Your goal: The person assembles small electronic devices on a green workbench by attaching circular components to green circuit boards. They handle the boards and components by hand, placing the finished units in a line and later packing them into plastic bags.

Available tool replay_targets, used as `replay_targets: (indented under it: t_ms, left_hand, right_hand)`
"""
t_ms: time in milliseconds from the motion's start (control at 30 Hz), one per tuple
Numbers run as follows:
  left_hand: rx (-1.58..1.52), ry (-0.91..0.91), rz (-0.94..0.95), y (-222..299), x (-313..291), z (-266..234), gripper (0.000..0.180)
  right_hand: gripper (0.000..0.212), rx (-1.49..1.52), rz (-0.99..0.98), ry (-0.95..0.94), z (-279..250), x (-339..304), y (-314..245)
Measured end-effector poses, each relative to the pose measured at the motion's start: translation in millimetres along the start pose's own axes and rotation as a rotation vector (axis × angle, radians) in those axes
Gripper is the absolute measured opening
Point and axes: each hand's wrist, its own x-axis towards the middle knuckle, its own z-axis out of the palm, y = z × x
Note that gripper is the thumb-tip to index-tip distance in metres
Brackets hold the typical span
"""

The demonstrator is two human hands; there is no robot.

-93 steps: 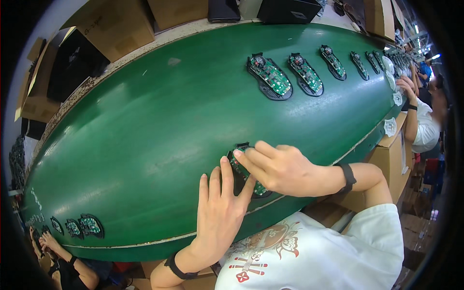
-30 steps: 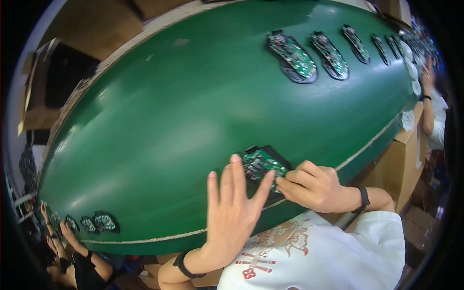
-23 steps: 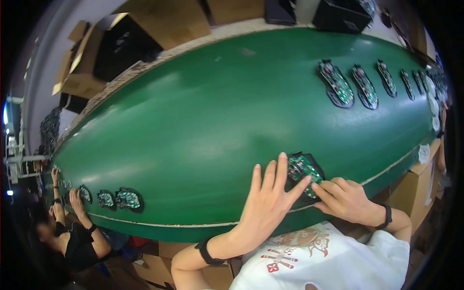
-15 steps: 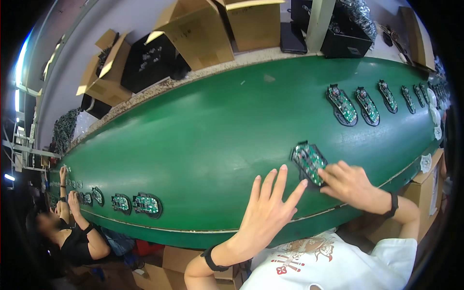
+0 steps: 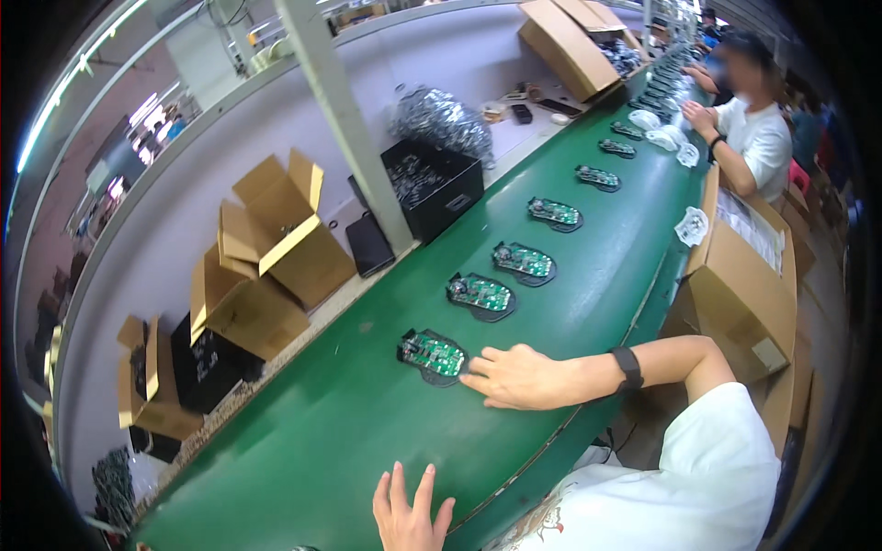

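Black open-topped bin (image 5: 432, 188) stood behind the belt beside a grey post (image 5: 344, 119), a heap of clear-bagged parts (image 5: 439, 119) piled on and behind it. Open brown cartons (image 5: 276, 230) sat on the ledge to its left, contents not visible; another open carton (image 5: 574, 46) farther up held dark parts. Closed brown box (image 5: 744, 285) stood at the belt's near edge, a white sheet on its top.

Green conveyor belt (image 5: 367, 432) curved away through a factory hall, carrying a row of green circuit boards on black bases.

Right hand (image 5: 519, 376) lay flat on the belt, fingers loosely spread, fingertips touching the nearest circuit board (image 5: 432, 355). Left hand (image 5: 409, 505) rested on the near edge, fingers spread wide, holding nothing.

A person in white (image 5: 758, 138) worked farther up the line
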Motion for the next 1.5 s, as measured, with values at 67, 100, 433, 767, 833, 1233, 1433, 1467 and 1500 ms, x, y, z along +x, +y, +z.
replay_targets:
  t_ms: [67,100,433,767,833,1233,1433,1467,1500]
  left_hand:
    - [0.01,-0.039,-0.002,-3.8,-4.5,2.5,0.053]
    - [0.016,-0.065,-0.001,-4.9,-6.2,3.2,0.053]
    - [-0.033,-0.154,0.068,-31.4,-19.7,12.6,0.046]
    - [-0.027,-0.283,0.132,-31.1,-34.5,6.8,0.044]
    - [-0.131,-0.266,0.118,-36.2,-36.6,6.4,0.044]
    - [-0.552,-0.083,-0.414,-88.5,-42.0,18.7,0.048]
    - [-0.62,0.184,-0.657,-142.0,-67.6,11.7,0.052]
    - [-0.626,0.216,-0.704,-145.7,-72.8,11.4,0.053]
    - [-0.639,0.231,-0.72,-149.8,-74.2,13.3,0.053]
  right_hand:
    - [0.042,0.067,0.047,-0.012,-1.4,-24.6,-1.8]
    - [0.039,0.107,0.068,-0.017,0.6,-36.5,-1.6]
    - [0.024,-0.1,0.624,0.17,-6.8,-140.2,13.0]
    - [0.022,-0.486,1.096,0.095,72.2,-272.3,-8.3]
    - [0.02,-0.161,1.315,-0.008,81.5,-300.0,-37.6]
    - [0.021,-0.034,2.622,-0.921,92.8,-677.3,-146.0]
    - [0.021,-0.315,2.168,-1.213,78.8,-731.8,-155.0]
    - [0.023,-0.246,2.061,-1.375,88.3,-747.2,-162.4]
    - [0.024,-0.189,1.929,-1.561,99.2,-769.2,-176.2]
